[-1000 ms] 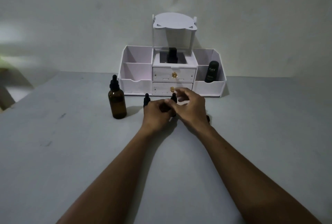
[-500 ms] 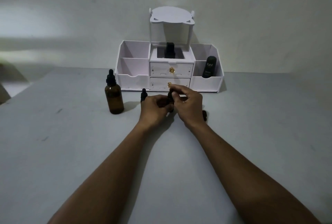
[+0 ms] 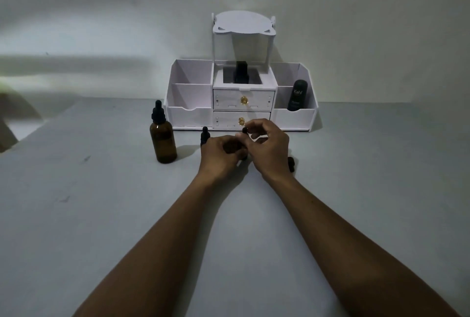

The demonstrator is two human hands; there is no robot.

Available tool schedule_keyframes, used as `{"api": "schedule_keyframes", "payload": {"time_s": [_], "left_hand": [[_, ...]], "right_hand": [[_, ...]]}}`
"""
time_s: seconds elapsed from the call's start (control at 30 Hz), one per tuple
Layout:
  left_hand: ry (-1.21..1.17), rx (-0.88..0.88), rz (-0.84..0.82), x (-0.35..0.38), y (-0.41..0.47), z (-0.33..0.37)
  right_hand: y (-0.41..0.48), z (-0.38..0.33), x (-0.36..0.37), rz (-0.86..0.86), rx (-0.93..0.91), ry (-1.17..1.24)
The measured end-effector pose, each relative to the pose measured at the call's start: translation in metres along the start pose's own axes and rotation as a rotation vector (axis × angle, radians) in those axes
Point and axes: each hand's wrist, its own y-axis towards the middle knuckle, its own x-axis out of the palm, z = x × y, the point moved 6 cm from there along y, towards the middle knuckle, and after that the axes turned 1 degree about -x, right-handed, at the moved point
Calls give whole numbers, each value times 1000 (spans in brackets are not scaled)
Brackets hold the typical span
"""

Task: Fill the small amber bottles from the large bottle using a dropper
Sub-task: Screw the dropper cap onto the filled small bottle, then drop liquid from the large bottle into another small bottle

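Standing upright on the grey table [image 3: 101, 215], the large amber bottle [image 3: 163, 140] was capped with its black dropper and sat left of both hands, apart from them. The left hand [image 3: 220, 155] was curled around a small dark bottle [image 3: 232, 148], most of which was hidden by the fingers. The right hand [image 3: 270, 147] pinched the black dropper cap [image 3: 245, 130] at that bottle's top between thumb and forefinger. A second small bottle [image 3: 205, 138] stood just behind the left hand, and a third small dark item [image 3: 291, 163] showed at the right wrist; its form could not be made out. A white organiser [image 3: 193, 115] stood against the wall, holding a black tube [image 3: 297, 95] in its right compartment.
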Motion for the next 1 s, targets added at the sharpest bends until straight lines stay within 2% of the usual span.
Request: {"api": "schedule_keyframes", "payload": {"time_s": [0.17,0.4,0.7,0.9,1.0], "left_hand": [[-18,-38,0,2,-2,-3],[14,-30,2,1,2,-4],[20,-68,6,0,1,-4],[3,-72,0,2,-5,0],[87,-70,-32,-7,-5,8]], "right_hand": [[0,0,3,-54,-6,19],[-1,1,0,-2,21,29],[0,1,0,-28,17,34],[-1,-2,-1,-60,-23,26],[0,-8,-4,-53,-71,38]]}}
